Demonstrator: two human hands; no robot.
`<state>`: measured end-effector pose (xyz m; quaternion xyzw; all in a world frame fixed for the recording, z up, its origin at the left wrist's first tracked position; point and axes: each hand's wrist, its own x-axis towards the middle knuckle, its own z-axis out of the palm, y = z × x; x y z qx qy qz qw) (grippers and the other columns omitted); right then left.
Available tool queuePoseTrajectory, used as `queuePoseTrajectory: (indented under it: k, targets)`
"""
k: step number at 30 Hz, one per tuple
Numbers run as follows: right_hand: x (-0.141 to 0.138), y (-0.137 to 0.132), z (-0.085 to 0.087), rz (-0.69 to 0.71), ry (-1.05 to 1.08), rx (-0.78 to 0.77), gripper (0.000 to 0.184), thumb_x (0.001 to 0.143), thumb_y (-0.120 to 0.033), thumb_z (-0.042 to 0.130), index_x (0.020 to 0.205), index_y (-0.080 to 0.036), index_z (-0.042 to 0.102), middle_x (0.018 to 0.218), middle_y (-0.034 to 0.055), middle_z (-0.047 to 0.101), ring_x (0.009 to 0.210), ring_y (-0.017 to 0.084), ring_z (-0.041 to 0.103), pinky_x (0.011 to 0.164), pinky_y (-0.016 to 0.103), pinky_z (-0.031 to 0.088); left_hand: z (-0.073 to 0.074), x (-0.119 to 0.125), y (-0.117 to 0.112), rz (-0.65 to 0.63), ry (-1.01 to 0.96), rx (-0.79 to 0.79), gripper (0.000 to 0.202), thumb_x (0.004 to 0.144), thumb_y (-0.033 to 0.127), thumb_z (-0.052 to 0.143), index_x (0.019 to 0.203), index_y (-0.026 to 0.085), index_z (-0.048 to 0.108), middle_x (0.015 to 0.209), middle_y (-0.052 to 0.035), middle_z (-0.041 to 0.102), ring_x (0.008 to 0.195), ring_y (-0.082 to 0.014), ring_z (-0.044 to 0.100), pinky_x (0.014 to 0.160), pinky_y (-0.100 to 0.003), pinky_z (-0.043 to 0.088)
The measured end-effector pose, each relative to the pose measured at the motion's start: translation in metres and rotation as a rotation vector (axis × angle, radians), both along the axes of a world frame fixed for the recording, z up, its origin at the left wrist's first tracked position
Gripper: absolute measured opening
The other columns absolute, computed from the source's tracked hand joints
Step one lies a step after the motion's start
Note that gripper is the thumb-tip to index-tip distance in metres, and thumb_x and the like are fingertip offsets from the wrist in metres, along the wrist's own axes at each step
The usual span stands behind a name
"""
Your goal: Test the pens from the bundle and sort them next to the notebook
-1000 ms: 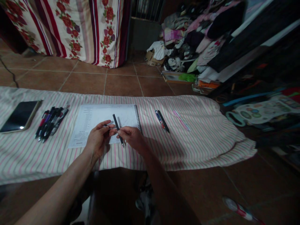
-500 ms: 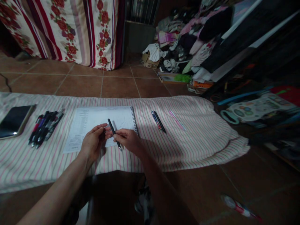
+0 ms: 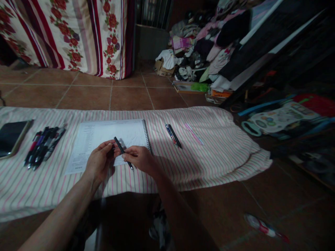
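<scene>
My right hand (image 3: 138, 158) pinches a black pen (image 3: 119, 145) between thumb and fingers, its silver tip pointing down toward me. Close beside it, my left hand (image 3: 101, 158) has its fingers curled near the pen's upper end. Something thin and pale shows at those fingertips, too small to name. Both hands are over the lower part of a spiral notebook (image 3: 117, 127), which lies open at a white page with faint scribbles and a printed column on the left.
Left of the notebook are several pens (image 3: 43, 146) in a bunch and a phone (image 3: 13, 137). To its right lie two pens (image 3: 173, 136) side by side and a pink-and-clear pen (image 3: 194, 134). A striped cloth (image 3: 209, 157) covers the surface. A plastic bottle (image 3: 264, 226) is on the floor.
The view has turned slightly right, so everything sits a little further left. The black pen tilts more, its upper end nearer my left fingers. Both hands keep their hold.
</scene>
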<state>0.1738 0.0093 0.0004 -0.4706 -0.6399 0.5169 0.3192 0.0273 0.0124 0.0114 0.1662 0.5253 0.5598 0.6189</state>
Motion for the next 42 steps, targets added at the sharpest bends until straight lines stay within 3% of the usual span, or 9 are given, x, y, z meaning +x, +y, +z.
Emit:
queuePoseTrajectory:
  k: [16, 27, 30, 37, 39, 42]
  targets:
    - [-0.002, 0.000, -0.014, -0.032, -0.111, 0.077, 0.018, 0.075, -0.034, 0.063, 0.082, -0.019, 0.068, 0.071, -0.0003, 0.068, 0.067, 0.014, 0.063, 0.059, 0.021, 0.042, -0.001, 0.001, 0.001, 0.045, 0.049, 0.062, 0.013, 0.075, 0.003, 0.058, 0.083, 0.012, 0.063, 0.064, -0.0019, 0.064, 0.052, -0.0069, 0.059, 0.049, -0.012, 0.049]
    - [0.000, -0.002, -0.001, 0.051, -0.154, 0.156, 0.021, 0.083, -0.031, 0.051, 0.080, -0.017, 0.066, 0.070, 0.0002, 0.067, 0.064, 0.011, 0.061, 0.057, 0.020, 0.041, 0.000, 0.000, 0.001, 0.050, 0.044, 0.070, 0.009, 0.073, 0.003, 0.059, 0.074, 0.012, 0.062, 0.059, -0.0007, 0.062, 0.048, -0.0067, 0.056, 0.045, -0.013, 0.047]
    - [0.011, 0.003, 0.002, -0.104, -0.225, 0.224, 0.021, 0.083, -0.034, 0.052, 0.087, -0.019, 0.067, 0.079, 0.0028, 0.070, 0.072, 0.014, 0.063, 0.063, 0.022, 0.043, 0.002, 0.000, 0.001, 0.067, 0.047, 0.063, 0.010, 0.073, 0.003, 0.057, 0.072, 0.011, 0.062, 0.060, -0.0002, 0.061, 0.047, -0.0066, 0.054, 0.043, -0.013, 0.046]
    - [0.094, 0.020, -0.008, -0.804, -0.539, 0.391, 0.025, 0.078, -0.026, 0.048, 0.092, -0.015, 0.066, 0.084, 0.0084, 0.069, 0.074, 0.017, 0.062, 0.073, 0.028, 0.046, 0.005, -0.002, -0.001, 0.044, 0.049, 0.048, 0.010, 0.072, 0.002, 0.056, 0.072, 0.010, 0.061, 0.060, -0.0009, 0.060, 0.048, -0.0078, 0.055, 0.040, -0.014, 0.042]
    - [0.119, 0.018, -0.012, -0.885, -0.698, 0.368, 0.027, 0.076, -0.023, 0.048, 0.092, -0.014, 0.068, 0.084, 0.0103, 0.067, 0.076, 0.019, 0.061, 0.074, 0.029, 0.044, 0.004, -0.002, -0.001, 0.033, 0.049, 0.057, 0.008, 0.072, 0.003, 0.057, 0.073, 0.010, 0.061, 0.060, -0.0010, 0.060, 0.048, -0.0078, 0.055, 0.041, -0.014, 0.041]
    - [0.144, 0.012, -0.018, -0.887, -0.822, 0.293, 0.027, 0.076, -0.023, 0.048, 0.092, -0.017, 0.069, 0.086, 0.0089, 0.068, 0.079, 0.020, 0.061, 0.072, 0.029, 0.043, 0.002, -0.003, -0.003, 0.010, 0.036, 0.064, 0.008, 0.071, 0.003, 0.058, 0.073, 0.010, 0.062, 0.059, -0.0008, 0.060, 0.048, -0.0077, 0.054, 0.041, -0.014, 0.041]
